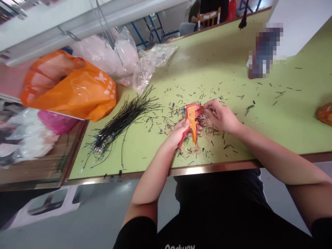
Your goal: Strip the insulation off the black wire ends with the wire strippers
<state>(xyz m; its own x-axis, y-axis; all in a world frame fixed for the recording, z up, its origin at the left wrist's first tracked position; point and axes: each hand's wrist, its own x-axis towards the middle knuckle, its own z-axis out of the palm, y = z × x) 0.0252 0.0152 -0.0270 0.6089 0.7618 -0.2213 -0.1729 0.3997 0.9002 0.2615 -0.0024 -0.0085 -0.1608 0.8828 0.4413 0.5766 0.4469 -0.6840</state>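
My left hand (183, 131) is wrapped round the handles of an orange and red wire stripper (192, 119), its jaws pointing up and to the right. Close to those jaws, my right hand (219, 114) pinches what looks like the end of a thin black wire (204, 108); most of the wire is hidden. Beneath both hands lies a litter of copper strands (190, 150) and short black offcuts. To the left rests a thick bundle of black wires (120, 121), many with small blue tips at the near end.
An orange bag (90, 95) and clear plastic bags (124, 55) stand at the back left of the green table (280, 128). A white upright panel (303, 27) rises at the back right, with a blurred-out object before it. The table's metal front edge (204, 168) runs before my body.
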